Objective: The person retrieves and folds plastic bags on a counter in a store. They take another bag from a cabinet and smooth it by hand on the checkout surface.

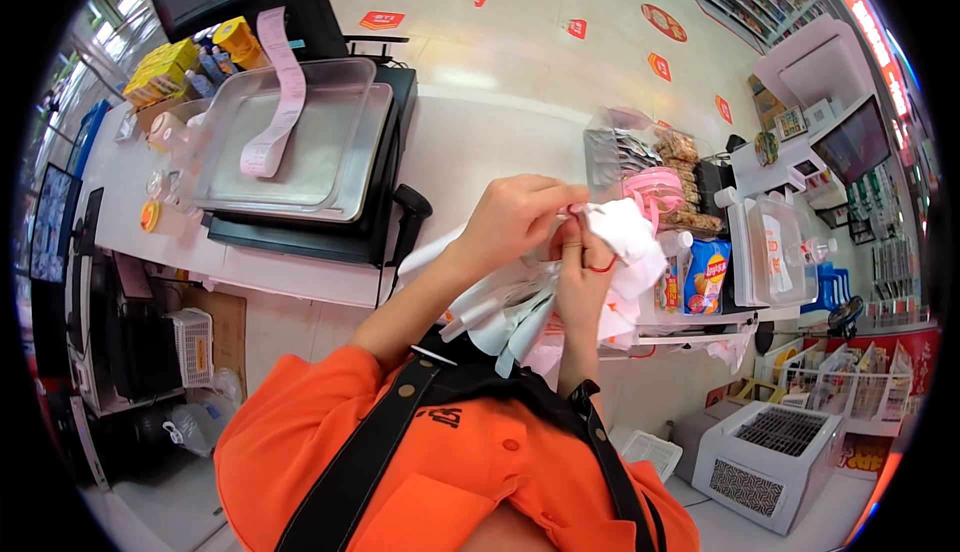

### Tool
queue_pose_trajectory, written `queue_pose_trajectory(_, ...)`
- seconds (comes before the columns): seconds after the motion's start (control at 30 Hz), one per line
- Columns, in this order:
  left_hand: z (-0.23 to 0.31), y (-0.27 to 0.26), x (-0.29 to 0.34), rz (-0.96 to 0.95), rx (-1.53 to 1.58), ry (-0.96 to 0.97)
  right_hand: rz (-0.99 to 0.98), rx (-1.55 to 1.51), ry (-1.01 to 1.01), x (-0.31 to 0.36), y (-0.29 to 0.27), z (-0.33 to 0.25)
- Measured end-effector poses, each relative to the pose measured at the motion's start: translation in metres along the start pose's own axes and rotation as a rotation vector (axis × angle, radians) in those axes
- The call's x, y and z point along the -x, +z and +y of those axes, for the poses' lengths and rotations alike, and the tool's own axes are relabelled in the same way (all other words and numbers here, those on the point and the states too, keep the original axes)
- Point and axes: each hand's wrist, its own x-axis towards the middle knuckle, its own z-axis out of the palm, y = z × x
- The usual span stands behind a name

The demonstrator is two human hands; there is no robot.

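Note:
A bundle of white plastic bags [628, 235] is gathered at my waist, over the edge of the counter. Around its neck my right hand [583, 277] is closed, thumb up, with folds hanging below. My left hand [512, 217] reaches across from the left, its fingertips pinched on a thin red cord [573, 210] at the top of the gathered bags. Part of that cord also loops out beside my right fingers. The fingertips of the left hand are partly hidden by the folds.
A black handheld scanner [408, 214] stands left of my hands, beside a scale with a clear tray [325, 167] and a curling receipt strip [285, 102]. To the right are a clear snack box [605, 157], pink ribbon [655, 192] and a blue snack bag [707, 277].

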Motion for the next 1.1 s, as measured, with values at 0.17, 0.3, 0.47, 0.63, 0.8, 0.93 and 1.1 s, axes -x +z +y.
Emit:
queue_pose_trajectory(0.17, 0.042, -0.021, -0.032, -0.037, -0.083, 0.253, 0.06, -0.042, -0.125, -0.006, -0.017, -0.05)
queue_pose_trajectory(0.3, 0.06, -0.025, -0.046, -0.091, -0.075, 0.356, 0.203, -0.203, -0.225, -0.002, -0.019, -0.065)
queue_pose_trajectory(0.47, 0.049, -0.025, -0.034, -0.191, 0.604, -0.324, 0.17, -0.124, -0.219, -0.002, -0.016, -0.053)
queue_pose_trajectory(0.63, 0.005, -0.02, -0.041, -0.372, 0.567, -0.382, 0.037, -0.115, -0.144, -0.012, 0.003, -0.02)
queue_pose_trajectory(0.8, -0.031, -0.002, -0.033, -0.181, 0.454, -0.314, -0.038, -0.084, -0.12, -0.037, 0.011, 0.017)
queue_pose_trajectory(0.93, -0.056, 0.018, -0.026, -0.062, 0.329, -0.38, 0.004, -0.035, -0.108, -0.054, 0.013, 0.045)
queue_pose_trajectory(1.1, -0.082, 0.038, -0.03, 0.063, 0.248, -0.31, -0.033, 0.371, -0.45, -0.084, 0.005, 0.075)
